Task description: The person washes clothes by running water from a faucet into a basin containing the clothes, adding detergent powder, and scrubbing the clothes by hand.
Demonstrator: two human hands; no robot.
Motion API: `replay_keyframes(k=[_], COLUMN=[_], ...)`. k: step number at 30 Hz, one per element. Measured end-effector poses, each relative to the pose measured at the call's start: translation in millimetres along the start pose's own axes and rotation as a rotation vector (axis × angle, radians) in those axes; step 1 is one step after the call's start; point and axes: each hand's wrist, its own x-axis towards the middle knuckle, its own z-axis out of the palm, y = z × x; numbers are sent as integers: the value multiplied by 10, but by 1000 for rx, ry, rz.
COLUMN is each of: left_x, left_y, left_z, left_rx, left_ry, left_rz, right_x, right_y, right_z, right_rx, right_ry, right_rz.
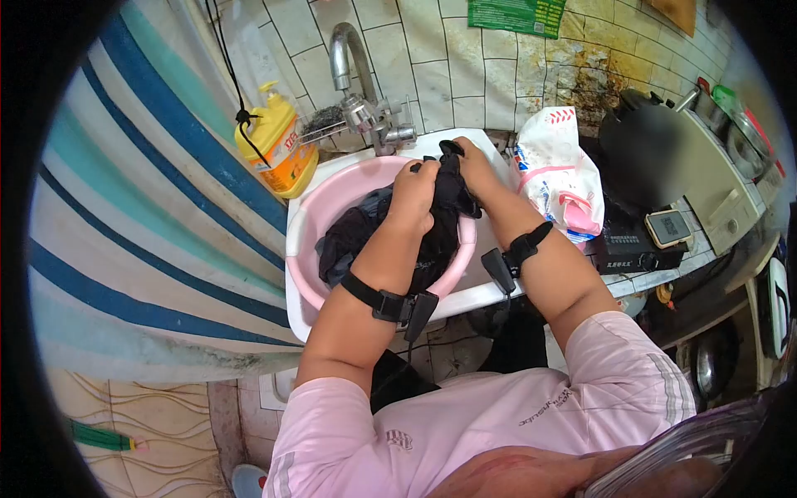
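Observation:
A pink basin [300,280] stands in the white sink [490,278], heaped with dark clothes [353,241]. Over the basin's far right rim, a bunched black garment [449,184] is held up between my hands. My left hand [415,189] is closed round its left side, knuckles up. On the other side my right hand [471,163] grips the upper end near the sink's back edge. The garment's lower part hangs onto the pile in the basin. Both forearms wear black straps with small devices.
Behind the sink rises a metal faucet [353,91], with a yellow detergent jug [278,141] to its left. A white printed bag [558,178], a black stove [635,249] and a dark pot are on the right. A striped curtain [158,191] hangs at left.

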Motion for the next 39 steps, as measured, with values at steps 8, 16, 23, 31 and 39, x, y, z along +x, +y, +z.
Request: replay_keyframes(k=[8, 16, 23, 31, 39], left_x=[69, 179, 384, 369, 346], left_y=[108, 158, 134, 80, -142], left_z=[-154, -249, -186, -233, -213], left_rx=[-24, -24, -128, -282, -444], left_ry=[122, 182, 234, 373, 83], left_rz=[-23, 21, 11, 143, -33], right_x=[-167, -129, -122, -329, -480], right_y=[-136, -144, -175, -526, -905], right_z=[-113, 99, 39, 142, 60], right_rx=[-467, 120, 91, 115, -327], right_ry=[-325, -255, -227, -98, -93], right_rz=[258, 495, 292, -364, -358])
